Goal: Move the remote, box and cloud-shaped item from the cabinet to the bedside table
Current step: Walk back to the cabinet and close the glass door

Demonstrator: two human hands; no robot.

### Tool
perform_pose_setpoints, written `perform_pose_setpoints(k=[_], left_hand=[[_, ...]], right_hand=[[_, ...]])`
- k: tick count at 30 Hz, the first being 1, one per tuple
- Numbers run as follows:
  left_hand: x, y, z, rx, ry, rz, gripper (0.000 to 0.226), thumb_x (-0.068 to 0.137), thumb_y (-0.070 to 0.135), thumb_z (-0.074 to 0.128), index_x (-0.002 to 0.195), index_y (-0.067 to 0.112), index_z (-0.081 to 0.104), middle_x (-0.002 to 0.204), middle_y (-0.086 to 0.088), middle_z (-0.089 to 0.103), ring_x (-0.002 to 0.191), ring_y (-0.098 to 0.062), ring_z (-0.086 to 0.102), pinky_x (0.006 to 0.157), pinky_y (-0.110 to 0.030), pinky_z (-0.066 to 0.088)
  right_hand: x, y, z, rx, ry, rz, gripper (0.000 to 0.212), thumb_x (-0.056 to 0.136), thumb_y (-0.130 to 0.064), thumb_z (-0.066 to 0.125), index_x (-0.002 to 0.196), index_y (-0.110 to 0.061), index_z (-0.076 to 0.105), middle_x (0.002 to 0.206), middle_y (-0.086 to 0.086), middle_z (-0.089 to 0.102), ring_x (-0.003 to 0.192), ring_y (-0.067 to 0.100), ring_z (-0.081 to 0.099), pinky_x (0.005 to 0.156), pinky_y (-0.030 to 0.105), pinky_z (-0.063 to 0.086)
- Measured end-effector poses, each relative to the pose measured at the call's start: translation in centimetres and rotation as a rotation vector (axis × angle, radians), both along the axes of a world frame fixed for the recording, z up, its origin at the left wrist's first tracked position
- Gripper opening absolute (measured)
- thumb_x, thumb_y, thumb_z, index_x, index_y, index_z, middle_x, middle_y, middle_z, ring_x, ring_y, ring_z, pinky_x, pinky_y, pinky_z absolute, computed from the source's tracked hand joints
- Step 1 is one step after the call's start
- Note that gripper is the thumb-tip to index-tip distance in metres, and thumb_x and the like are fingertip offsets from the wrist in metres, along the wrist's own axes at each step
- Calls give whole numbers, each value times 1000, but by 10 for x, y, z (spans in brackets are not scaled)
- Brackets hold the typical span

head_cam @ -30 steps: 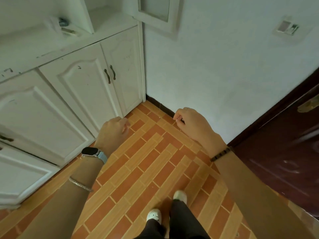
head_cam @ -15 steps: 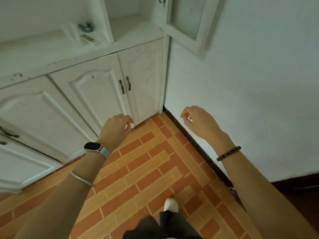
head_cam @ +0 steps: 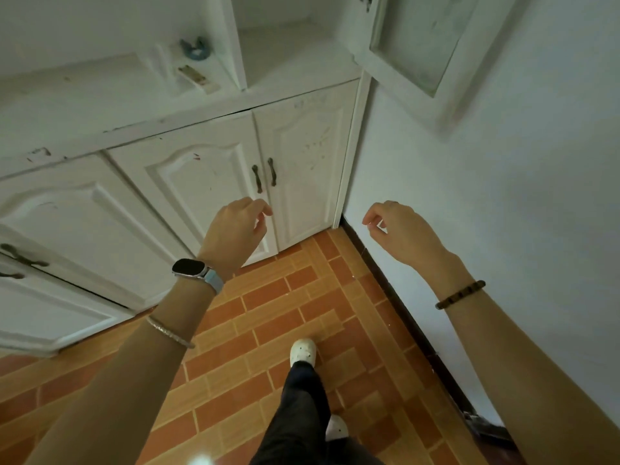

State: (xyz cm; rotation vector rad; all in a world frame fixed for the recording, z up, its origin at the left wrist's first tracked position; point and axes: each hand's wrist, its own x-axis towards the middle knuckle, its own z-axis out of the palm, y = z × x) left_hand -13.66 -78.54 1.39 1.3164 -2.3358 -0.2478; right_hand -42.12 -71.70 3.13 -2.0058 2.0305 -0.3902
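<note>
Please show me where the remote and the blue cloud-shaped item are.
remote [head_cam: 196, 78]: head view, middle of its top face.
blue cloud-shaped item [head_cam: 196, 54]: head view, its lower blue part.

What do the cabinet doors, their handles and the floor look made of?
Cabinet doors: likely wood or board painted matte white; scuffs and chipped paint show. Handles: seemingly dark metal, aged finish. Floor: probably glazed tile in an orange and tan brick pattern, with pale grout lines and a faint sheen.
</note>
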Motion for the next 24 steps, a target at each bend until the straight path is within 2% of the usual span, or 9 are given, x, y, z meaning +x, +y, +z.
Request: perform_pose_setpoints(k=[13,16,19,22,24], left_hand=[[-21,-163,45,-125,31,-38,17,89,6,54,102,10,64,88,-8,63,81,-27,61,74,-44,52],[-33,-189,66,-166,49,-59,17,89,6,54,101,10,64,91,-8,65,82,-26,62,76,-43,52],[-46,-215,87,-220,59,-84,16,89,6,54,101,10,64,90,-8,65,81,-26,62,78,-44,52],[-60,-233,108,-274,76,-104,16,90,6,54,101,9,64,90,-8,65,80,-24,62,76,-40,53],[-70,-241,123,-307,93,-121,15,89,5,55,100,8,65,89,-8,65,79,-23,61,74,-38,53]], right_hand=[[-15,-153,51,-116,19,-36,17,96,-18,54,110,-17,62,110,3,63,93,15,61,78,26,50],[-22,-178,74,-160,36,-48,16,96,-19,53,110,-18,61,109,3,63,92,15,62,75,25,49],[-30,-200,100,-234,40,-58,15,95,-20,53,107,-20,62,106,0,63,92,15,60,75,30,50],[-40,-218,128,-306,37,-59,15,94,-19,53,105,-20,63,102,-3,63,91,13,59,74,28,47],[-47,-228,146,-353,32,-65,15,93,-19,54,105,-21,63,100,-3,63,91,13,59,76,31,50]])
